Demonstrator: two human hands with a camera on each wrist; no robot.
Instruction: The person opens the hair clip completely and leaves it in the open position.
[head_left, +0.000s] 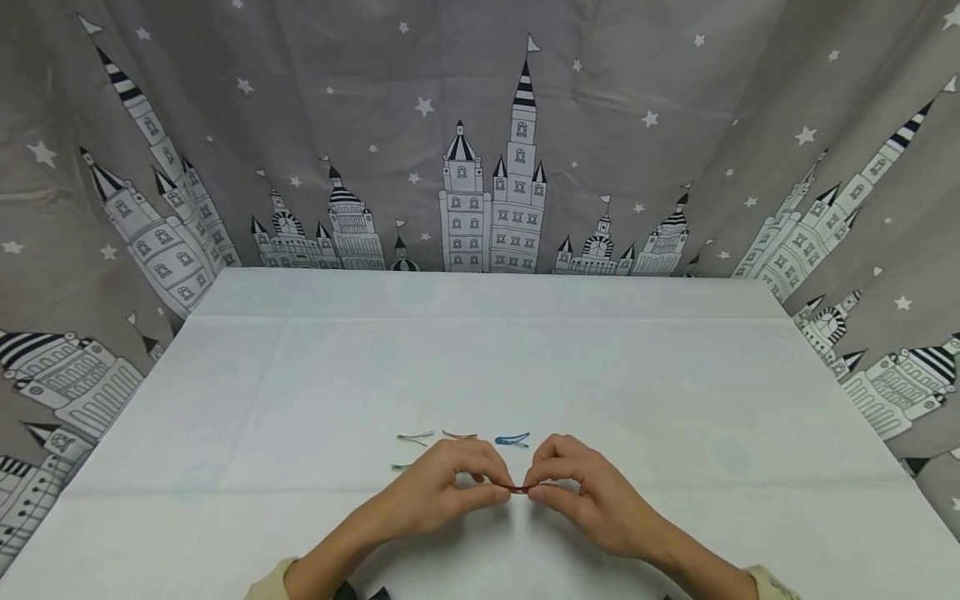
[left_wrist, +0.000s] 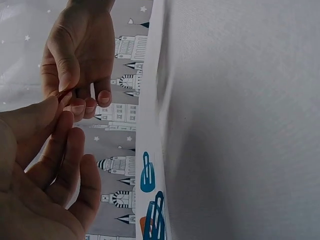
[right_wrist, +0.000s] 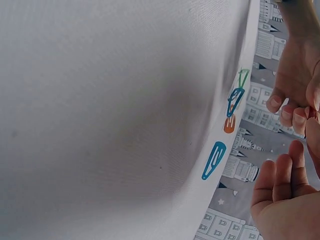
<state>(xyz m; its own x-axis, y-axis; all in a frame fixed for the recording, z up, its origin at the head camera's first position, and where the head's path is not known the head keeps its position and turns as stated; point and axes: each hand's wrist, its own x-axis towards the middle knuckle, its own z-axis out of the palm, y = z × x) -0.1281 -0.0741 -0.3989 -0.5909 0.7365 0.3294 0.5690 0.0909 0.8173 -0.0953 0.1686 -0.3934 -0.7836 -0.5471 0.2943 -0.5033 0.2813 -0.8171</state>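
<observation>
Low in the middle of the head view, my two hands meet over the white table. A small red snap hair clip (head_left: pixel 519 490) is stretched between their fingertips. My left hand (head_left: pixel 444 490) pinches its left end between thumb and fingers. At the other end, the thumb and index finger of my right hand (head_left: pixel 592 498) pinch it too, so most of the clip is covered. Just beyond the hands lie a blue hair clip (head_left: pixel 512 440), an orange hair clip (head_left: pixel 460 435) and a pale green hair clip (head_left: pixel 415 437).
Another green clip (head_left: pixel 402 467) shows partly behind the left hand. The white-covered table (head_left: pixel 480 367) reaches back to a grey curtain (head_left: pixel 600 100) printed with castles and stars. Dark objects (head_left: pixel 378 593) peek in at the bottom edge near the left forearm.
</observation>
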